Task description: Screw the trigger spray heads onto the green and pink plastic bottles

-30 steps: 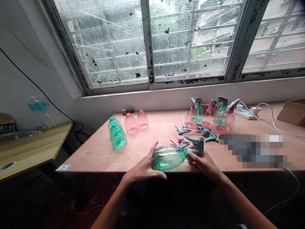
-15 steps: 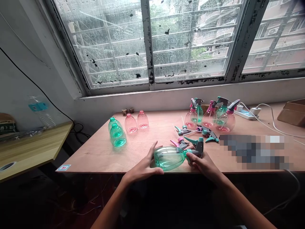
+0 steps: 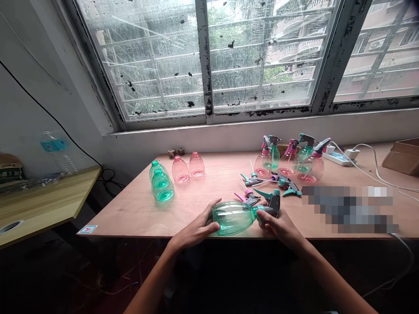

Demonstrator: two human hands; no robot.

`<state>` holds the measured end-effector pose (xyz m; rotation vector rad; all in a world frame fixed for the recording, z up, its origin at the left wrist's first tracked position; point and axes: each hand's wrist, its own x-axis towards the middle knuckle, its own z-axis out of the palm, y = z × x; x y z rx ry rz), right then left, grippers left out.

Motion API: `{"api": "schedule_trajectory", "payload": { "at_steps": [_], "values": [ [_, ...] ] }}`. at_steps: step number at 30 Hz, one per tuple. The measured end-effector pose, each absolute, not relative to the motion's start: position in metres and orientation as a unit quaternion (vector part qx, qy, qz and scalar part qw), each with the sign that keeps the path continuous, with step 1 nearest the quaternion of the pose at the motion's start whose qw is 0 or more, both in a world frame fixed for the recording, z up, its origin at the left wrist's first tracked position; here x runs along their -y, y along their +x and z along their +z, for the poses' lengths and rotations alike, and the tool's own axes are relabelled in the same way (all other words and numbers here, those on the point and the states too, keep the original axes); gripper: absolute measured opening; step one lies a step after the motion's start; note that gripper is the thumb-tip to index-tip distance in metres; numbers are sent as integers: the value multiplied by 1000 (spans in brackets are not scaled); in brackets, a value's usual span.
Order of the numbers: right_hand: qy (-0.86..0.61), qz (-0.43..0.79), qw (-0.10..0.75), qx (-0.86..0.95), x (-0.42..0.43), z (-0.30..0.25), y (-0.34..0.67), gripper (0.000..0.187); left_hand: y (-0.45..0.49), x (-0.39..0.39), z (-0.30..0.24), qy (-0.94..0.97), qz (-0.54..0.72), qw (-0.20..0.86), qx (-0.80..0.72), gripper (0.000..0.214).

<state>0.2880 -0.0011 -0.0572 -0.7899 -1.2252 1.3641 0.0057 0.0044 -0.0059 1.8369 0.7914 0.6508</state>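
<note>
A green see-through spray bottle (image 3: 234,218) lies sideways between my hands at the table's front edge, its base to the left. Its grey and green spray head (image 3: 273,204) sits at the neck on the right. My right hand (image 3: 278,224) pinches the neck just below that head. At the other end, my left hand (image 3: 201,224) is closed around the base, thumb on the near side and fingers partly hidden behind. Just beyond the bottle lie several loose spray heads with thin tubes, among them a pink and grey spray head (image 3: 250,198).
Two green bottles (image 3: 163,187) and two pink bottles (image 3: 180,170) without heads stand at left on the wooden table (image 3: 131,218). Several complete spray bottles (image 3: 310,168) stand at back right, near a power strip (image 3: 338,158) with white cables and a cardboard box (image 3: 402,157).
My left hand has closed in on the bottle's base; its thumb was spread away from it before. The right hand keeps its grip at the neck.
</note>
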Motion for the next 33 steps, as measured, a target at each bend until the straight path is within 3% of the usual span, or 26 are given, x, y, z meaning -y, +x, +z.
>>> {"api": "schedule_trajectory", "payload": {
  "at_steps": [3,8,10,15,23,25,29,31,33],
  "values": [
    [-338,574,542,513,1,-57,288,36,6,-4,-5,754,272,487,-346,79],
    [-356,563,551,503,1,-57,287,39,9,-4,-12,764,271,476,-341,122],
    [-360,557,554,504,0,-58,287,39,8,-5,-13,763,273,480,-336,118],
    [-360,559,551,505,-1,-61,288,39,5,-6,-8,754,288,489,-332,79],
    [-351,567,554,498,-2,-63,288,39,8,-6,-15,767,288,460,-343,126],
    [-348,574,548,499,-2,-62,288,38,7,-6,-15,757,286,489,-326,121],
    [-351,577,543,499,-1,-61,289,38,6,-7,-10,748,294,500,-324,82],
    [-355,572,545,500,-1,-60,288,38,7,-6,-9,748,288,497,-331,85],
    [-365,562,547,502,-1,-60,287,38,8,-5,-10,755,283,486,-338,104]
  ]
}}
